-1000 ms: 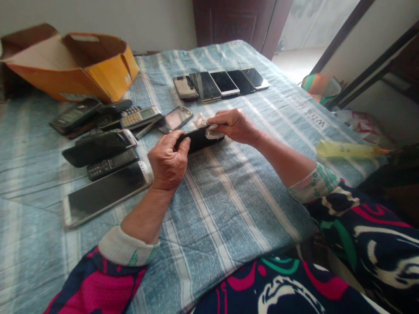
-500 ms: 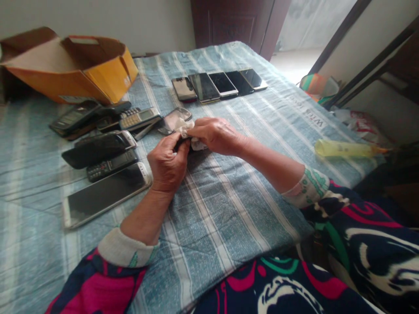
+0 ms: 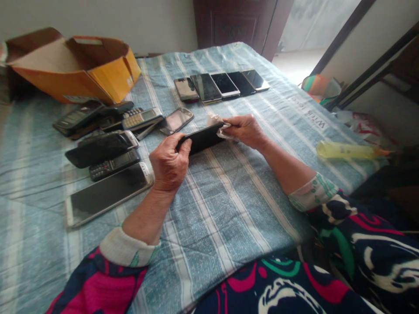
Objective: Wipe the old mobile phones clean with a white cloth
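A black mobile phone [image 3: 203, 140] is tilted above the striped cloth, its left end pinched between the thumb and fingers of my left hand [image 3: 169, 162]. My right hand [image 3: 246, 131] grips a crumpled white tissue [image 3: 224, 129], pressed around the phone's right end. Just behind the held phone lies a silver-framed phone [image 3: 177, 121]. Left of my left hand rest a large white-framed smartphone [image 3: 109, 194], a small keypad phone [image 3: 114, 165] and a glossy black phone [image 3: 101, 149].
Several smartphones lie in a row at the back, among them a white one [image 3: 225, 84]. Older keypad phones [image 3: 142, 118] are heaped before an open orange cardboard box [image 3: 108, 78]. A yellow bottle [image 3: 345, 150] lies near the right edge of the cloth-covered table [image 3: 229, 196].
My right hand has moved right with the tissue, from beside my left hand to the phone's far end. More of the black phone now shows. My left hand has barely moved.
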The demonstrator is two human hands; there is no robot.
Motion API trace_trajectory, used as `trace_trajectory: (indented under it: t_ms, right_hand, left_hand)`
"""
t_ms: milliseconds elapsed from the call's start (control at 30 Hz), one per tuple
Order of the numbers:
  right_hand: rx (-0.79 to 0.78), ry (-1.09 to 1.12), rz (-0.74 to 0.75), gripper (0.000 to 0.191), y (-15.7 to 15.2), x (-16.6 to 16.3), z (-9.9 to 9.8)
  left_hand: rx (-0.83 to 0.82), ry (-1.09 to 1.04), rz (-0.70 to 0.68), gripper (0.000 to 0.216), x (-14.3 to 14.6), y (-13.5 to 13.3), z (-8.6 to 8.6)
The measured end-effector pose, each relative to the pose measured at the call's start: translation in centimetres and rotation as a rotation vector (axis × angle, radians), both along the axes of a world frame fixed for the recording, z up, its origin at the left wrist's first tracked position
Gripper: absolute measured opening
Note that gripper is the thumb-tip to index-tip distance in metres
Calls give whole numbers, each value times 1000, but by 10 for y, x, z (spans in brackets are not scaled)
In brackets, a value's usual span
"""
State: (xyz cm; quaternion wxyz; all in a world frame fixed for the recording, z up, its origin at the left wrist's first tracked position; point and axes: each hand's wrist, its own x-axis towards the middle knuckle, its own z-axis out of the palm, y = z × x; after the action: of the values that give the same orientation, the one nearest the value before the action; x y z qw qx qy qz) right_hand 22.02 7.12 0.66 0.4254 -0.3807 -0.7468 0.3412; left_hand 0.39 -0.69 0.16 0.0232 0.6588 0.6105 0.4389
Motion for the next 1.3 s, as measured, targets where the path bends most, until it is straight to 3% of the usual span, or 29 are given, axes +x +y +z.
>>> trace_trajectory:
  t_ms: [133, 267, 600, 1067, 1300]
  right_hand:
    - [-103, 81, 31, 16, -1, -1, 0]
    - [-106, 93, 57, 13, 0, -4, 6]
    - [92, 65, 51, 10, -1, -13, 36]
    - [227, 14, 96, 16, -10, -32, 41]
    - [515, -183, 11, 31, -29, -48, 44]
  left_hand:
    - [5, 8, 3, 19, -1, 0, -1]
    - [8, 2, -2, 21, -2, 1, -2]
    - [-7, -76, -16, 24, -2, -5, -2]
    - [13, -75, -80, 21, -4, -10, 10]
    - [-29, -153, -101, 18, -7, -12, 8]
